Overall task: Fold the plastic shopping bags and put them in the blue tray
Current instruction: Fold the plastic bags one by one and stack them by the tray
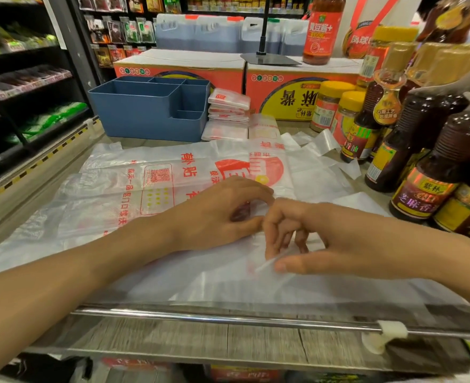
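Several clear plastic shopping bags with red print (156, 178) lie spread flat over the counter. My left hand (217, 214) rests on the top bag with its fingers curled, thumb and fingertips gathering the plastic near the middle. Right beside it, my right hand (305, 239) pinches an edge of the bag between thumb and fingers. The blue tray (145, 117), with several compartments, stands at the back left and looks empty. A stack of folded bags (228, 114) sits against the tray's right side.
Dark sauce bottles (427, 161) and yellow-lidded jars (330, 106) crowd the right side. Red cartons (283, 87) stand behind the tray. A metal rail (228, 319) runs along the counter's near edge. Store shelves (26, 87) line the left.
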